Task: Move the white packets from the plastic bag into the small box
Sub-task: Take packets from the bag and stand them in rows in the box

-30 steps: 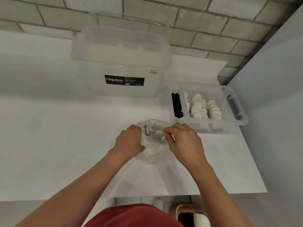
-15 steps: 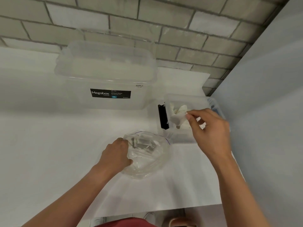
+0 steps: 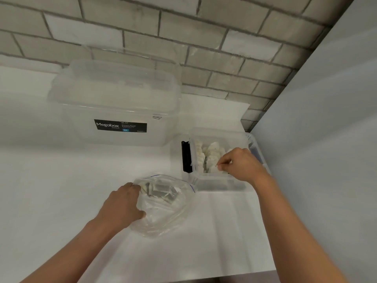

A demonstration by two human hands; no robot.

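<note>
Left grip (image 3: 122, 203) clutches the plastic bag (image 3: 163, 213) on the bench (image 3: 61, 190); right grip (image 3: 238, 166) pinches a white packet (image 3: 213, 170) inside the small box (image 3: 220, 183) at its right edge.

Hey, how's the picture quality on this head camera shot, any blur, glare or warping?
Head view: wide-angle warping bends the brick wall courses and splays the forearms; light is soft and even, with faint shadow beside the Megabox bin; the white packets in the small box look smeared; the plastic bag shows mild sheen, no harsh glare.
</note>
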